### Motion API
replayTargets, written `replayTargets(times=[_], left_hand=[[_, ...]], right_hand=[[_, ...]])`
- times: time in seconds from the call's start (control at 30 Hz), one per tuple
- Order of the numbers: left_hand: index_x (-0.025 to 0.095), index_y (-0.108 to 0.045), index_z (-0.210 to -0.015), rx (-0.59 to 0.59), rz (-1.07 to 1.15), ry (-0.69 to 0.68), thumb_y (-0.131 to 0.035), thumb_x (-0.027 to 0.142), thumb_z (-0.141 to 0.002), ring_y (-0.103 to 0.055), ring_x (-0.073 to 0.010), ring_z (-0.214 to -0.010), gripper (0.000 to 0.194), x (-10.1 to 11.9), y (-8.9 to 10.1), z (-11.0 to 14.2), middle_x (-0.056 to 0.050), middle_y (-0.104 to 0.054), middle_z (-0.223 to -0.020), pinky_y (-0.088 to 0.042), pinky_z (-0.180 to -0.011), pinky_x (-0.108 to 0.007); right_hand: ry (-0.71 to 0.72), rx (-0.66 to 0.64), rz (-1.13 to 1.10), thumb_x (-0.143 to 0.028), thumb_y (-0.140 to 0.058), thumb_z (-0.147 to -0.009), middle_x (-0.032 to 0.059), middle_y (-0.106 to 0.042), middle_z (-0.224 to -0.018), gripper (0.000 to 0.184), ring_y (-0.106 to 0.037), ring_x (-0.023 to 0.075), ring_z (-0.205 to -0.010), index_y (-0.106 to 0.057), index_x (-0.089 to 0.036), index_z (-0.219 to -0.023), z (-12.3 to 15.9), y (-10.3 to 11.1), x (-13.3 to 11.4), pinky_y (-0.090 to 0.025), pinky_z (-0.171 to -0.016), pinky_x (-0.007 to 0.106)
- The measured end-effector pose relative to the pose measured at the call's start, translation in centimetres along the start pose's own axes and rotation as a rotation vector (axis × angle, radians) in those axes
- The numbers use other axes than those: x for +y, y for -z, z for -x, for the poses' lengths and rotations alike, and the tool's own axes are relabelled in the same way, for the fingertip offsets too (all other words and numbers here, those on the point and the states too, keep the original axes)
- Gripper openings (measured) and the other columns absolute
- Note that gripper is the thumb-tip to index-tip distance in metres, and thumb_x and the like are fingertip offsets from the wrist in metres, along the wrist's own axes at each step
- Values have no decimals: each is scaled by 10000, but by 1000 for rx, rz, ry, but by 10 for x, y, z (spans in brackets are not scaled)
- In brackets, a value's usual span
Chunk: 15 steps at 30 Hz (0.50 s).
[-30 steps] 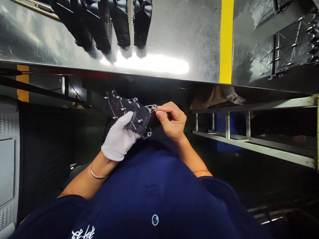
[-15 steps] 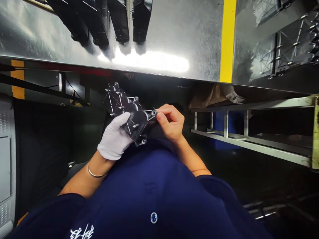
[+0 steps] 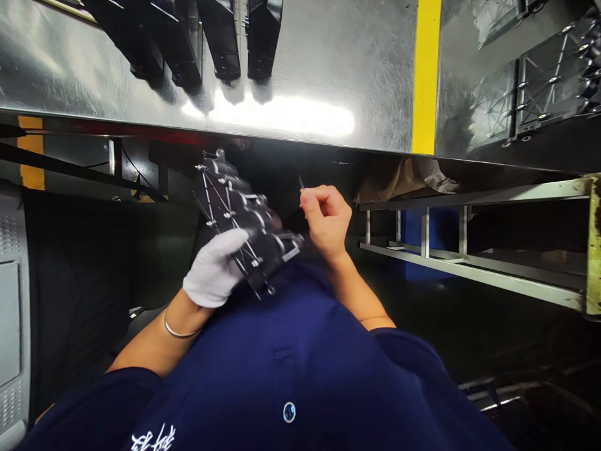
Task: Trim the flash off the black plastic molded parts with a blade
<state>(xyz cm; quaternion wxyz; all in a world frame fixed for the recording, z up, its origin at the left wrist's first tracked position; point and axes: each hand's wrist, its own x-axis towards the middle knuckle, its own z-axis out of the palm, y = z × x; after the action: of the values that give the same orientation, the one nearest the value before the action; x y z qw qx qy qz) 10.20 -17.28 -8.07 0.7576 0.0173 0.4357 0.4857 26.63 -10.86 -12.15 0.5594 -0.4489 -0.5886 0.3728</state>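
Observation:
My left hand [image 3: 213, 270], in a white glove, grips a black ribbed plastic housing [image 3: 244, 216] with small metal bushings, held tilted in front of my chest below the table edge. My bare right hand [image 3: 326, 220] is closed in a pinch just right of the housing, a thin dark tip sticking up from its fingers. I cannot make out what that thin item is. The right hand is a little apart from the part's lug end.
A shiny steel table [image 3: 305, 69] with a yellow stripe [image 3: 426, 75] spans the top. Several black parts [image 3: 201, 37] stand at its far left, more ribbed housings [image 3: 535, 81] at the right. A metal rack [image 3: 474, 263] lies under the table to my right.
The housing has been turned in my left hand, its lug end swinging down. My right hand let go of the lug and lifted slightly, still pinched.

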Motion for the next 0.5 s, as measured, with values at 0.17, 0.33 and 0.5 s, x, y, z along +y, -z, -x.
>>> replayTargets(times=[0.17,0.33,0.5], left_hand=[[173,-754,-1005,-53,-115,14,-847,295,-606,-698,-345,-1044,427,-4,-2,6,-92,-756,-1084,-577,-956,-468],[219,-751,-854,149,25,-9,-762,258,-698,-735,-217,-904,161,4,1,-7,3,-776,-902,-604,-905,-329],[196,-747,-860,201,73,40,-697,227,-727,-704,-247,-1045,145,6,0,-11,-20,-779,-923,-582,-961,-349]], right_hand=[[-25,-81,-69,-374,-650,-896,-23,-605,-676,204,-540,82,-565,-658,-196,-796,0,7,-3,-439,-523,241],[52,-169,-92,-395,-610,-915,-6,-629,-674,220,-556,101,-552,-661,-199,-831,7,11,-14,-439,-493,255],[112,-210,-82,-348,-636,-892,5,-667,-700,158,-577,123,-601,-664,-214,-813,7,7,-14,-460,-528,281]])
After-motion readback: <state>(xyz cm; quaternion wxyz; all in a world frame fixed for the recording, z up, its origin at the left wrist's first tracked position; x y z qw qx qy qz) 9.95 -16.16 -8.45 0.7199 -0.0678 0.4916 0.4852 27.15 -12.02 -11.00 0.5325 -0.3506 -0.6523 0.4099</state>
